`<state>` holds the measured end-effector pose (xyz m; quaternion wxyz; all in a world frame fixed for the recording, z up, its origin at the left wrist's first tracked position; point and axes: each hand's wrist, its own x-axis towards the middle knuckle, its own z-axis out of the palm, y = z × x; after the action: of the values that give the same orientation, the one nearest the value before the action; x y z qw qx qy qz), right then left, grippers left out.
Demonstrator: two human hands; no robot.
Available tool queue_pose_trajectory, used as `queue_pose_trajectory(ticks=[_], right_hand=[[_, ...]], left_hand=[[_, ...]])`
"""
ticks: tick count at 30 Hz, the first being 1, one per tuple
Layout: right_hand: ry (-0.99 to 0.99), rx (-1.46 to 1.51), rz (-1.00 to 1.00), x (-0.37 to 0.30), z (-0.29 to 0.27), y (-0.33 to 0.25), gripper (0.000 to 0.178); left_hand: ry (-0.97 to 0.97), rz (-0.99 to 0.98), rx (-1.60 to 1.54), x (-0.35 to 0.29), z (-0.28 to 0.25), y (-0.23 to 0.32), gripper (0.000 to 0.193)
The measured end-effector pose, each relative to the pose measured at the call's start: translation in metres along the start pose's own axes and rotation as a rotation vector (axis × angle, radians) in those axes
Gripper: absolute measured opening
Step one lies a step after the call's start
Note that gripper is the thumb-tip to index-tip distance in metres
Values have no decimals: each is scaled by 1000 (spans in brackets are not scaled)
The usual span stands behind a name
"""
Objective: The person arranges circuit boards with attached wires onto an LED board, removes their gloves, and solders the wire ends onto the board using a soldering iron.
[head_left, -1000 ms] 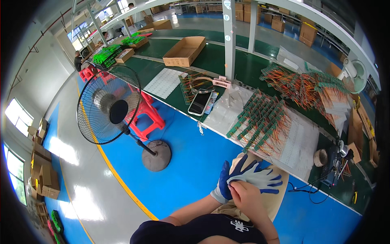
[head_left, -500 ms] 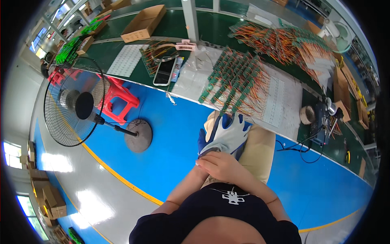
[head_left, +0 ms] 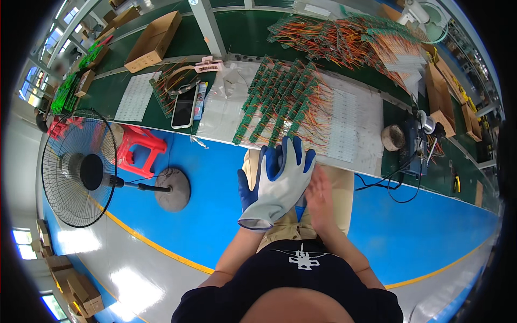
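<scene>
Green workbench (head_left: 239, 37), circuit boards (head_left: 277, 97) before gloved left hand (head_left: 277, 185)

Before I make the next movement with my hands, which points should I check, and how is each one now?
1. Left hand gloved: ok, the white-and-blue glove covers it to the wrist.
2. Right hand gloved: not ok, it is bare.
3. Gloved fingertips clear of the wired circuit boards: cannot tell, they overlap in this view.
4. Phone resting on the bench: ok, near the front edge.
5. Floor fan stopped: cannot tell.
</scene>
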<state>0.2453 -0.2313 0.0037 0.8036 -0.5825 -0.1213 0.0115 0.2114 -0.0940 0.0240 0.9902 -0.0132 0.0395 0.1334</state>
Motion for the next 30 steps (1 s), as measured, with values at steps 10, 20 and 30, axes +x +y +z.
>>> queue_pose_trajectory(ticks=[10, 20, 30], right_hand=[[-363, -26, 492, 23, 4, -2, 82], [-750, -199, -292, 35, 23, -46, 46], [-343, -1117, -333, 38, 29, -41, 95]], left_hand=[[-107, -58, 187, 3, 13, -11, 90], [-129, -83, 118, 21, 6, -16, 75], [122, 67, 568, 21, 29, -44, 73]])
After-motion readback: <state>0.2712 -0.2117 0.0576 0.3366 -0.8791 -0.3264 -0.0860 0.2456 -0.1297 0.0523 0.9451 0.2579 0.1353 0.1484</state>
